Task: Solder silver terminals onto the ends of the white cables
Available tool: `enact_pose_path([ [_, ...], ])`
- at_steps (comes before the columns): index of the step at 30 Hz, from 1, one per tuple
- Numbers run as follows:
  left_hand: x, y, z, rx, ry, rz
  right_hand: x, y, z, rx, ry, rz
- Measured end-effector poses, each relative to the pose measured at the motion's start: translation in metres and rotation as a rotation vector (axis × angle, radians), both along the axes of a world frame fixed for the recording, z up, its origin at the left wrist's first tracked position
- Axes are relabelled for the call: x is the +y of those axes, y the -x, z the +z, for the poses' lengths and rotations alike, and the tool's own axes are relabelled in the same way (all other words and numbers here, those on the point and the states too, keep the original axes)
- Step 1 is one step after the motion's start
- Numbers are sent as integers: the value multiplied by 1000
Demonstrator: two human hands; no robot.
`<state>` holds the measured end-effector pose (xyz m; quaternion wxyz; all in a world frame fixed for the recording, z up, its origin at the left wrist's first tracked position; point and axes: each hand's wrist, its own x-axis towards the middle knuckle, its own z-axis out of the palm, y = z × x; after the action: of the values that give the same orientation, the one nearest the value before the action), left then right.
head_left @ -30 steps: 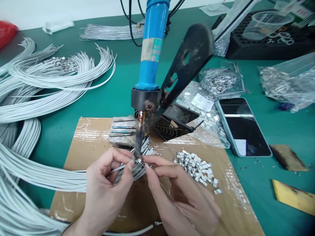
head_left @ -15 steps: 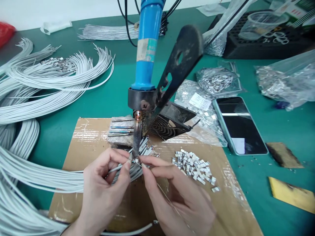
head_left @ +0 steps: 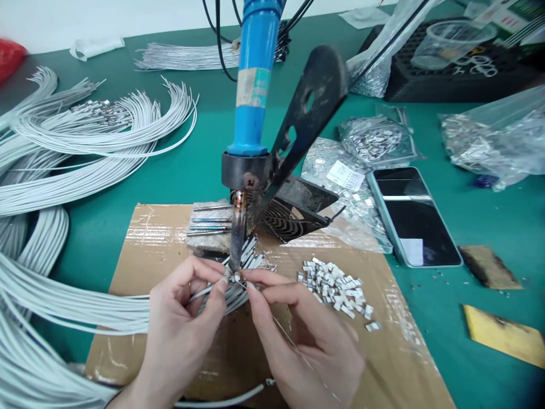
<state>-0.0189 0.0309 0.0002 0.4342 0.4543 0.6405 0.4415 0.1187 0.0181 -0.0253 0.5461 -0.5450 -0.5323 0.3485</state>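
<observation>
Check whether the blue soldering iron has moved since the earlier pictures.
No. The blue soldering iron keeps its place against the cardboard; the slight leftward drift is shared by the whole view.

Phone (head_left: 416, 218) (scrn up), clr plastic cup (head_left: 447, 46) behind

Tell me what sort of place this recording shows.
Likely a soldering workbench, perhaps in a small factory or workshop: a blue-handled soldering iron stands in a black bracket, bundles of white cables lie at left, and a pile of small connector-like pieces sits on cardboard.
</observation>
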Motion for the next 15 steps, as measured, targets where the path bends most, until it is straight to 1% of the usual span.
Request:
enact_pose_path([
  [2, -3, -1, -1, -10, 10, -5, 0, -4, -1, 26, 19, -39],
  [4, -9, -3, -3, -14, 41, 20, 0, -15, -2, 41, 64, -130],
  [6, -20, -4, -6, -11, 81, 48, 1, -35, -5, 97, 136, -214],
  [7, -26, -4, -9, -5, 99, 37, 1, -49, -6, 161, 181, -242],
  [8, -33, -2, -11, 11, 116, -9, 0, -64, -8, 272, 213, -246],
  [9, -40, 0, -14, 37, 129, -89, -1, -79, -10, 384, 254, -275],
  [10, -47, 3, -18, 61, 127, -194, -3, -94, -13, 466, 294, -304],
  [11, -53, 7, -21, 104, 105, -280, -6, -108, -16, 498, 324, -345],
  [13, -64, 15, -27, 209, -12, -484, -11, -130, -23, 432, 367, -426],
  [14, -69, 19, -30, 273, -92, -559, -15, -136, -27, 350, 375, -441],
  [15, -74, 23, -33, 340, -178, -596, -18, -139, -32, 240, 361, -427],
])
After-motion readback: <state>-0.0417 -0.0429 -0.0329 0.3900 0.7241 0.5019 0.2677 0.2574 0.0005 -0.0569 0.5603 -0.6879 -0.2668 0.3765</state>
